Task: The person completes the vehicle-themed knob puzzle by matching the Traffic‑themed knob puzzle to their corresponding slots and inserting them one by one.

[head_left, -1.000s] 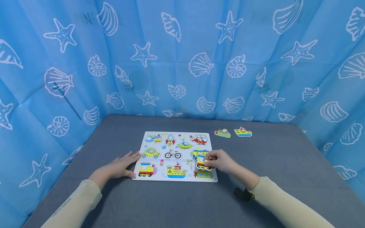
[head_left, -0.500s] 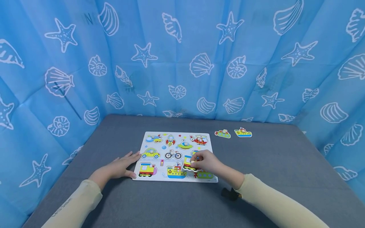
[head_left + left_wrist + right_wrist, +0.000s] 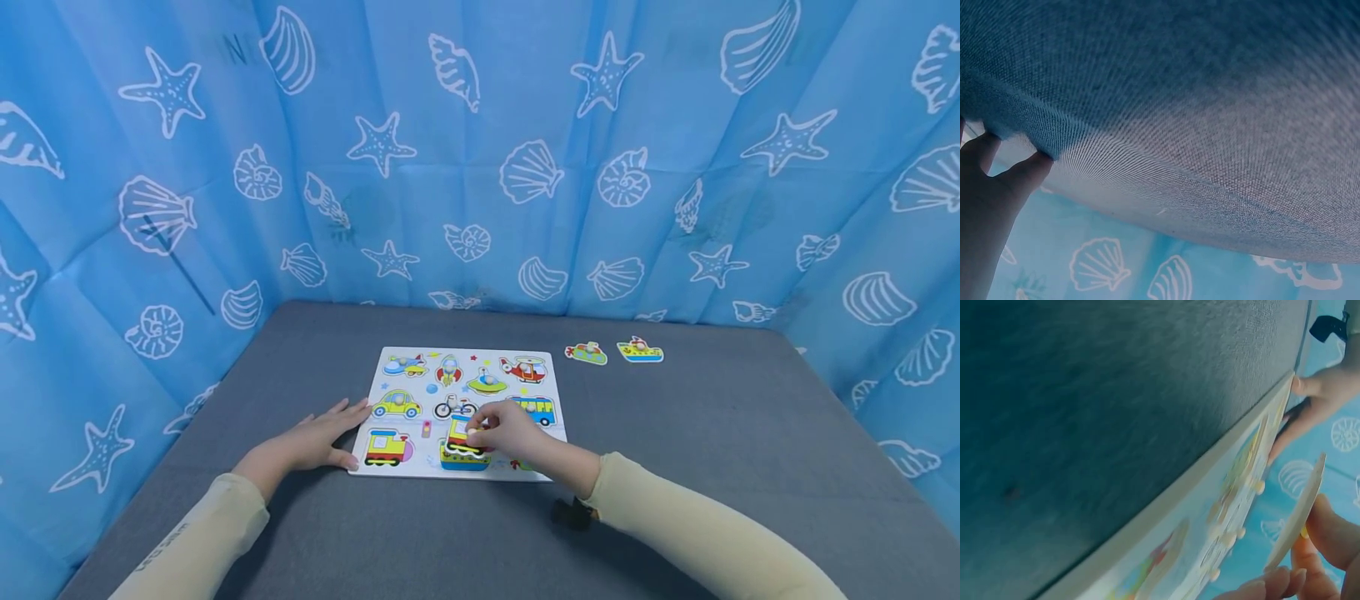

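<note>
My right hand (image 3: 510, 433) pinches the knob of a train puzzle piece (image 3: 459, 435) above the lower middle of a white puzzle board (image 3: 426, 402). In the right wrist view, the train piece (image 3: 1300, 515) is tilted and apart from the board, with the thumb and fingers (image 3: 1319, 515) at its knob. The piece partly covers the printed boat picture (image 3: 465, 464); a printed train picture (image 3: 384, 450) lies at lower left. My left hand (image 3: 318, 437) rests at the board's left edge with its fingers spread. The left wrist view shows only part of the left hand (image 3: 1004, 181).
Knobbed vehicle pieces, such as the car (image 3: 396, 404) and bus (image 3: 536, 408), sit in the board's upper rows. A loose submarine piece (image 3: 587, 354) and boat piece (image 3: 640, 350) lie behind it on the grey cloth (image 3: 675, 433). A blue curtain (image 3: 465, 200) surrounds the table.
My right hand has carried the train piece leftward across the board, from near the bus and submarine to above the boat picture. The left hand has stayed put.
</note>
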`<state>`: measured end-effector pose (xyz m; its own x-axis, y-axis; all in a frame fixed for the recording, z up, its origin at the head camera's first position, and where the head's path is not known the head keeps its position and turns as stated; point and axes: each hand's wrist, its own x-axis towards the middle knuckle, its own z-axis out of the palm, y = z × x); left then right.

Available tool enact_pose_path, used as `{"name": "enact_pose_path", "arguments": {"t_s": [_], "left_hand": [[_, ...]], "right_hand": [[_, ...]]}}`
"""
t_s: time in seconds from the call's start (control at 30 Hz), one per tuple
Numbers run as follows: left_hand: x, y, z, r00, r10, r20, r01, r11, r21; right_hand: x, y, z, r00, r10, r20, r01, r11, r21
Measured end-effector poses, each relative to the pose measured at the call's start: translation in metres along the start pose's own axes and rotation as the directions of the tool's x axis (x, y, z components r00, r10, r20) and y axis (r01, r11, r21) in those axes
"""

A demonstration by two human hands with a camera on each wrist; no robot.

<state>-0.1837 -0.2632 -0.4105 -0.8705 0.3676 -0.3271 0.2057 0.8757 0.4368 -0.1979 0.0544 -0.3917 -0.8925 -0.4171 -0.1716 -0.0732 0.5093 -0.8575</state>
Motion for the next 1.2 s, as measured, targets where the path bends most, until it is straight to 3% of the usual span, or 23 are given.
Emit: {"name": "enact_pose_path", "arguments": {"t_s": [0.63,1.2], "left_hand": [[0.005,-0.002,-0.002,1.000,-0.008,0.017,0.008,1.000,0.003],[0.004,-0.002,-0.002,1.000,-0.008,0.021,0.008,1.000,-0.001]], "right_hand": [[0.026,-0.031,0.047,0.998,0.010,0.055,-0.009,1.000,-0.023],[0.047,-0.046,0.086,0.995,0.075,0.061,-0.061,0.978,-0.200]]}}
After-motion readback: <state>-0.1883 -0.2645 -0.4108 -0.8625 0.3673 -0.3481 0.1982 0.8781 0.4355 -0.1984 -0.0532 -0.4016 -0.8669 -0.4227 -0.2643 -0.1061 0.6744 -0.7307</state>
